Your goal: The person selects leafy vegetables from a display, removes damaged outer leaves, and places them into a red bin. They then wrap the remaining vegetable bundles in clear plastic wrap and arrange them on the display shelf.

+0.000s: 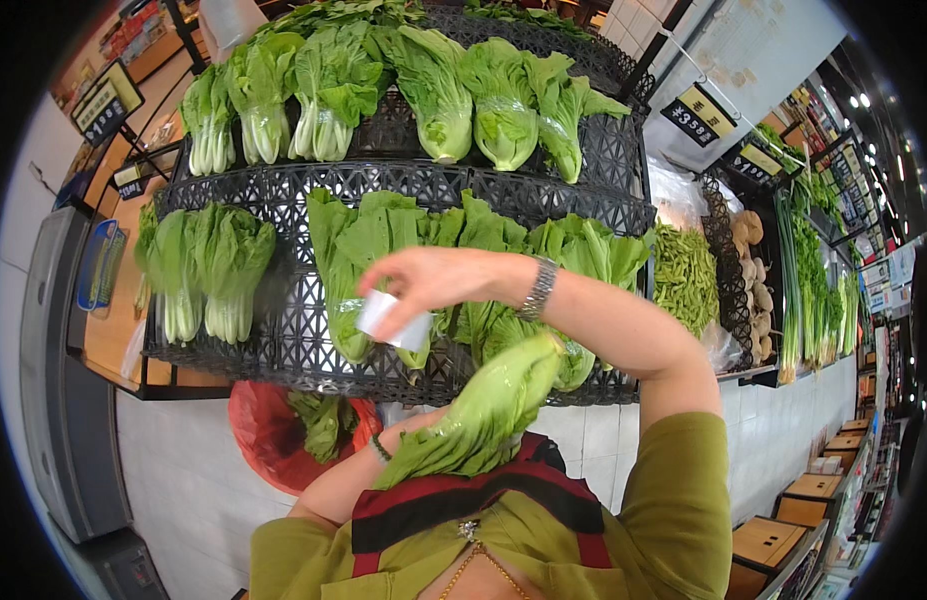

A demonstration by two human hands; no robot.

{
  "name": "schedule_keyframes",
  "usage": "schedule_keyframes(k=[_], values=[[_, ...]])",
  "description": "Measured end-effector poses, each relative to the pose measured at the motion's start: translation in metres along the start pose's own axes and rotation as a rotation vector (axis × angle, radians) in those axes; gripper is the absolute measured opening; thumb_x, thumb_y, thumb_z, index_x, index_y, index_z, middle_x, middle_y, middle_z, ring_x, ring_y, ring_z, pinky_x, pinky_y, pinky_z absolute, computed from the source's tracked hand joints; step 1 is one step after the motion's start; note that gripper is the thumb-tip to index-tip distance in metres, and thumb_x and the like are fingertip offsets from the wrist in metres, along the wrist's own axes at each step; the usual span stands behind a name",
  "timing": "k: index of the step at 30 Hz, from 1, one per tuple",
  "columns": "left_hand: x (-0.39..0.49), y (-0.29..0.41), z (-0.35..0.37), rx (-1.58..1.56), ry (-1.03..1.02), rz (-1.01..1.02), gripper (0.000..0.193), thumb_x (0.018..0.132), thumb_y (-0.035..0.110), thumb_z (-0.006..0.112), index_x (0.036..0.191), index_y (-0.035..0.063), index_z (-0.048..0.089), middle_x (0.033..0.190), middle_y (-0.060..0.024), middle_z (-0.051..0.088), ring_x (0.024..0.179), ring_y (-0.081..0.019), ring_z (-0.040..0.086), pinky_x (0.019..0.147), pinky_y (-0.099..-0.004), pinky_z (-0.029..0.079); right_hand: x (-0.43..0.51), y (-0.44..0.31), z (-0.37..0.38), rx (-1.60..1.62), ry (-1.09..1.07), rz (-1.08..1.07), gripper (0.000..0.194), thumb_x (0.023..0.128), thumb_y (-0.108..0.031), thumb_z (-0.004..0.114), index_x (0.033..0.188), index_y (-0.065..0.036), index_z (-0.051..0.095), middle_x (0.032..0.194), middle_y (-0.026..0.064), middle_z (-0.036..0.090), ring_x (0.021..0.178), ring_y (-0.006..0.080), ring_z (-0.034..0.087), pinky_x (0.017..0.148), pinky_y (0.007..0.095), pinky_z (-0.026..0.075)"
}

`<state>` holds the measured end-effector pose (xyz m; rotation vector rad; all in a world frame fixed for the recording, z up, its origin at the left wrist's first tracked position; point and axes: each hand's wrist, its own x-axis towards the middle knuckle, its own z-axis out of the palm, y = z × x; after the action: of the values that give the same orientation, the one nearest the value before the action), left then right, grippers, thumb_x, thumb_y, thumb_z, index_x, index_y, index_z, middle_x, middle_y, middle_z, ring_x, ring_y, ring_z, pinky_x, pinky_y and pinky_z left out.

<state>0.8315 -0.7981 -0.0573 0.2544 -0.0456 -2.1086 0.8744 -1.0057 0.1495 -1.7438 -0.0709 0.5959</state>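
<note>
My right hand, with a metal watch at its wrist, pinches a small white piece of paper or label over the lower row of leafy greens. A head of leafy mustard-type greens in clear wrap lies across my left forearm, close to my chest, its pale base pointing up and right. My left hand is mostly hidden behind that head; only the wrist with a dark bracelet and a bit of the hand show. More wrapped heads lie in the black plastic crate just beyond.
An upper row holds white-stemmed greens and more leafy heads. Below the crate's front edge stands a red plastic bag with loose leaves. Green bean pods and brown root vegetables are at the right, a blue basket at the left.
</note>
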Motion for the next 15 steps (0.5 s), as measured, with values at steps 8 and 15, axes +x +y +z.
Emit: schedule_keyframes(k=[8,15], values=[[-0.002,-0.003,0.003,-0.043,0.015,0.016,0.051,0.093,0.023,0.053,0.136,0.0026,0.035,0.131,-0.0092,0.046,0.116,-0.0149,0.047,0.096,-0.0300,0.040,-0.109,-0.041,0.063,-0.161,0.059,-0.595,0.059,0.081,-0.024,0.068,0.129,-0.002,0.042,0.110,0.0147,0.062,0.078,0.0229,0.061,0.070,0.0337,0.048],[0.004,-0.004,0.007,-0.046,0.036,0.009,0.048,0.094,0.023,0.052,0.135,0.0028,0.038,0.128,-0.0090,0.050,0.113,-0.0139,0.050,0.094,-0.0293,0.042,-0.148,0.069,0.058,0.125,0.405,0.153,0.063,0.077,-0.016,0.074,0.131,0.000,0.043,0.112,0.0103,0.060,0.096,0.0151,0.053,0.084,0.0295,0.044]])
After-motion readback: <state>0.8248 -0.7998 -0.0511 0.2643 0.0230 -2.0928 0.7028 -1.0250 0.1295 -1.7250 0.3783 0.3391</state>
